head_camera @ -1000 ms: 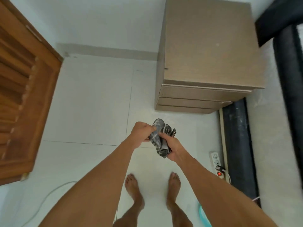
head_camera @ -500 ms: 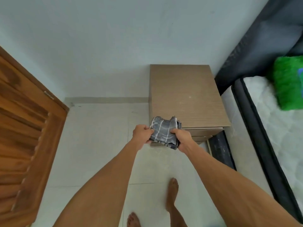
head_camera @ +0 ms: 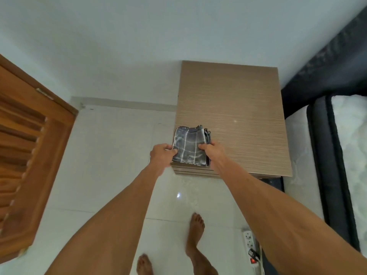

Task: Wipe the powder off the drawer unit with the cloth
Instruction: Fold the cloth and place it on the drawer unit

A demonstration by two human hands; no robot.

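Over drawer unit (head_camera: pixel 238 108), cloth (head_camera: pixel 188 144) seemingly pinched.

drawer unit (head_camera: pixel 234 116) top lies bare beyond the cloth (head_camera: pixel 188 144); wall (head_camera: pixel 178 36) closes behind.

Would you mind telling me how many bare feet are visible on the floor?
2: one foot below the drawer unit, the other foot at the bottom edge, partly cut off.
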